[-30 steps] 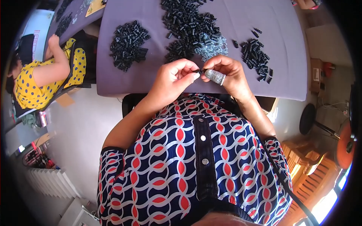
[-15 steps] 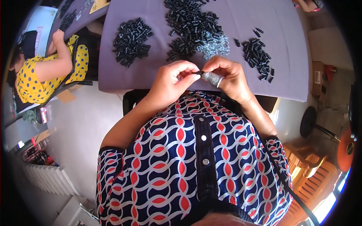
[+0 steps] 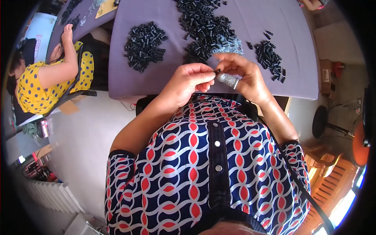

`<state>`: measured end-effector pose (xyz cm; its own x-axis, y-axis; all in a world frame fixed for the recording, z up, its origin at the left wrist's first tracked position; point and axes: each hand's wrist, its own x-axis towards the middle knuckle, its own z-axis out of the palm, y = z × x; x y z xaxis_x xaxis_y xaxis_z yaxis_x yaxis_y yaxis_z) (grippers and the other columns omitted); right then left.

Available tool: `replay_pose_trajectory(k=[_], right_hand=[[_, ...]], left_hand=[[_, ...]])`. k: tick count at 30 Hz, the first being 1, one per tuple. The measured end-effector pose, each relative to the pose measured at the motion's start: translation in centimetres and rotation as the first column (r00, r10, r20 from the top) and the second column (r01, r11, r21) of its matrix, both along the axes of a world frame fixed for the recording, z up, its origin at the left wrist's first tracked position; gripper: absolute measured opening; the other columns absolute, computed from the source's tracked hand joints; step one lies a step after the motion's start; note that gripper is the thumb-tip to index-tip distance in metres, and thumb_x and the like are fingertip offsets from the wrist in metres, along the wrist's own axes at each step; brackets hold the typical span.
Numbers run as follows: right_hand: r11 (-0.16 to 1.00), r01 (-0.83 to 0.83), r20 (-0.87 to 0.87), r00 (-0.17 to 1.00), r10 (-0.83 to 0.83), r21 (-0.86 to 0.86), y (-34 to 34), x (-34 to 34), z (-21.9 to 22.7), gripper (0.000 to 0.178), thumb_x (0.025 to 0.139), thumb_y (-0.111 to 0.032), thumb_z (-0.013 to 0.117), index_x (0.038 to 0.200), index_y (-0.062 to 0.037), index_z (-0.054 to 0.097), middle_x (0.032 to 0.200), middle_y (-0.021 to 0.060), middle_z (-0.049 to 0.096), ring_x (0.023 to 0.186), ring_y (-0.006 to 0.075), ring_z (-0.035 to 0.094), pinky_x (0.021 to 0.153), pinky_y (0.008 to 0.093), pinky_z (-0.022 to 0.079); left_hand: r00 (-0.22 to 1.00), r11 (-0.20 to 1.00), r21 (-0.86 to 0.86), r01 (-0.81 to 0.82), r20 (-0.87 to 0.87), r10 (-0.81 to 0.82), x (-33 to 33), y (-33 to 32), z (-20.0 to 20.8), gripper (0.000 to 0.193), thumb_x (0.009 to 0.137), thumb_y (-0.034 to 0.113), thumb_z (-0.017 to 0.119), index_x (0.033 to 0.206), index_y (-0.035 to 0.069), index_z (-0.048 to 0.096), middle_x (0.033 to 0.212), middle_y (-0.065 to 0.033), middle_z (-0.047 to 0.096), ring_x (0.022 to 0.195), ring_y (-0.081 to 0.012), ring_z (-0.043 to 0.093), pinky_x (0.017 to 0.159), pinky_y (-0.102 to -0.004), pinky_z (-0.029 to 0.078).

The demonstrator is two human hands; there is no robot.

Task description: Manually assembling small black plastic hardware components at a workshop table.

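Observation:
Just past the table's near edge, my left hand [image 3: 194,80] is closed in a pinch on a small black tube-shaped piece [image 3: 217,72]. My right hand [image 3: 248,80] faces it, with a silvery wrapping [image 3: 228,80] around what looks like the thumb, its tip close by the black piece. The right index finger is lifted away from the piece and slightly blurred. Beyond the hands lies a big heap of black tube-shaped pieces [image 3: 199,33]. Small shiny silver pieces [image 3: 234,46] are heaped against its right side.
On the purple-grey tablecloth [image 3: 174,15], another black heap [image 3: 145,45] lies left and a smaller one [image 3: 268,55] right. A person in a yellow dotted top [image 3: 39,82] sits at another table on the left. A fan [image 3: 320,121] and wooden chair [image 3: 329,176] stand right.
My right index finger has lifted off the black piece. The silvery wrapping has tilted slightly. The whole view has shifted a little, and the other person's arm has moved upward.

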<state>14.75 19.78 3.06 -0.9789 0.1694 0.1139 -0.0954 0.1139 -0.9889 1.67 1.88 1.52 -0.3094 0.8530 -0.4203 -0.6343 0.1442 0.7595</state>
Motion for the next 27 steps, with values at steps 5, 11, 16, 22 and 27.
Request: replay_pose_trajectory(k=[5, 11, 16, 22, 27], right_hand=[[0.924, 0.033, -0.024, 0.999, -0.026, 0.380, 0.4, -0.5, 1.3, 0.071, 0.079, -0.003, 0.075, 0.145, -0.0064, 0.050, 0.128, 0.0094, 0.062, 0.105, 0.0209, 0.064, 0.093, 0.0327, 0.052], [0.727, 0.168, -0.148, 0.985, -0.092, 0.666, -0.5, -0.9, -0.3, 0.066, 0.069, -0.006, 0.076, 0.132, -0.0025, 0.057, 0.124, 0.0192, 0.062, 0.112, 0.0383, 0.062, 0.093, 0.0436, 0.053], [0.705, 0.202, -0.183, 0.978, -0.104, 0.679, -0.1, -0.5, -1.6, 0.048, 0.069, -0.012, 0.077, 0.114, -0.0011, 0.064, 0.105, 0.0149, 0.066, 0.098, 0.0351, 0.066, 0.083, 0.0427, 0.056], [0.805, 0.189, -0.204, 0.975, -0.087, 0.563, 0.8, 0.6, -2.5, 0.037, 0.079, -0.018, 0.075, 0.109, -0.0014, 0.063, 0.098, 0.0170, 0.065, 0.089, 0.0392, 0.065, 0.079, 0.0438, 0.054], [0.798, 0.220, -0.260, 0.962, -0.083, 0.561, 0.2, 1.3, -3.6, 0.035, 0.080, -0.019, 0.074, 0.107, -0.0011, 0.063, 0.095, 0.0153, 0.064, 0.085, 0.0370, 0.065, 0.074, 0.0424, 0.054]], left_hand=[[0.991, 0.993, -0.021, -0.119, -0.058, 0.118, 0.4, 0.5, 0.6, 0.015, 0.096, 0.012, 0.066, 0.107, 0.002, 0.068, 0.098, -0.0066, 0.070, 0.086, -0.0131, 0.064, 0.077, -0.0273, 0.050], [0.989, 0.989, 0.013, -0.144, -0.041, 0.145, 0.9, 1.7, 0.3, 0.011, 0.090, 0.010, 0.072, 0.098, 0.002, 0.072, 0.089, -0.0012, 0.069, 0.081, -0.0086, 0.063, 0.075, -0.0229, 0.048], [0.993, 0.997, 0.004, -0.082, -0.090, 0.082, 1.1, 2.3, -0.3, 0.012, 0.092, 0.012, 0.071, 0.099, 0.002, 0.072, 0.091, -0.0020, 0.069, 0.083, -0.0096, 0.063, 0.077, -0.0244, 0.050], [0.995, 0.997, -0.061, 0.041, 0.098, -0.035, 1.0, 2.7, 0.4, 0.018, 0.099, 0.011, 0.061, 0.109, -0.001, 0.069, 0.104, -0.0099, 0.070, 0.094, -0.0184, 0.067, 0.088, -0.0338, 0.052], [0.993, 1.000, -0.016, 0.024, 0.119, -0.022, 2.3, 2.9, -0.3, 0.020, 0.097, 0.010, 0.064, 0.108, -0.004, 0.070, 0.105, -0.0101, 0.071, 0.093, -0.0156, 0.066, 0.086, -0.0296, 0.053]])
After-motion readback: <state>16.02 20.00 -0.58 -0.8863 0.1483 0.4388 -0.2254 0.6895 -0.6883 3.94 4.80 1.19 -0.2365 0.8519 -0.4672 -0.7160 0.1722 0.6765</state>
